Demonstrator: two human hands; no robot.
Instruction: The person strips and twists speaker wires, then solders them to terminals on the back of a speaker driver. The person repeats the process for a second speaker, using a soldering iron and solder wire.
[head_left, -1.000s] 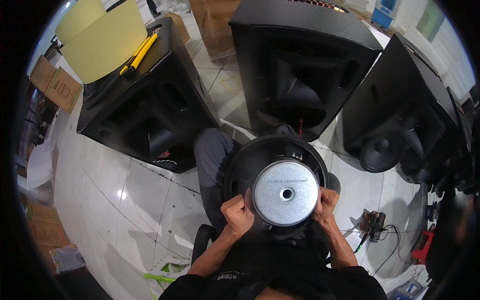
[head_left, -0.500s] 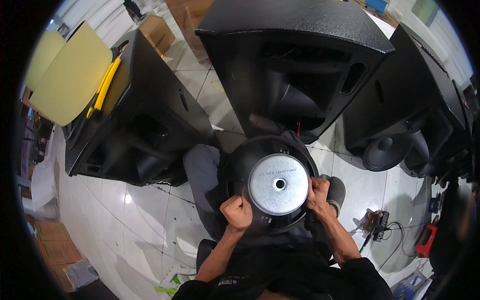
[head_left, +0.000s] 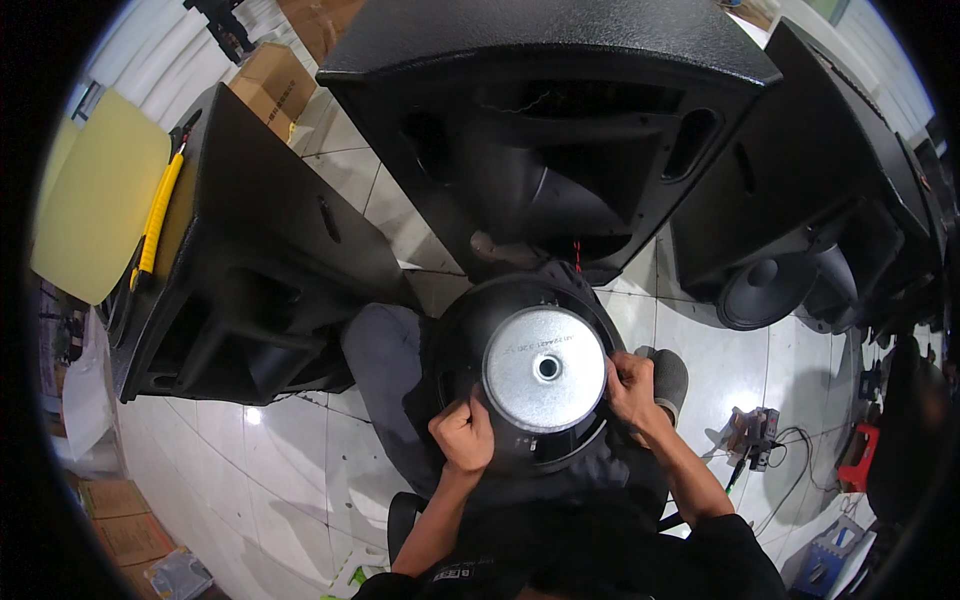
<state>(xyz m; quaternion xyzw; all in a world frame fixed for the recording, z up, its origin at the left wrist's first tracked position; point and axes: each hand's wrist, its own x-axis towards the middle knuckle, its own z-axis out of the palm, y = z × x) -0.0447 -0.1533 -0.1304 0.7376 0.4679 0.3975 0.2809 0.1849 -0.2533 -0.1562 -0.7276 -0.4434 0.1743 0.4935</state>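
A round speaker driver (head_left: 532,398) rests over my lap, with its silver magnet facing up and a dark hole in the middle. Its black frame is gripped on both sides. My left hand (head_left: 463,433) is closed at the near-left edge of the frame, thumb by the magnet. On the right side, my right hand (head_left: 632,390) has its fingers curled round the frame; the fingertips are partly hidden. Just beyond the driver stands a large black speaker cabinet (head_left: 550,50), its front toward me, with thin red wires (head_left: 577,255) showing at its lower opening.
Black cabinets stand at the left (head_left: 300,225) and right (head_left: 790,160). A yellow-handled tool (head_left: 158,215) and a pale yellow sheet (head_left: 105,195) lie on the left one. Beyond it is a cardboard box (head_left: 272,88). Cabled equipment (head_left: 757,437) and a red object (head_left: 857,458) are on the right floor.
The view has shifted, so the cabinets on the left sit lower and further left. The driver and both hands appear slightly to the left; the grip looks the same.
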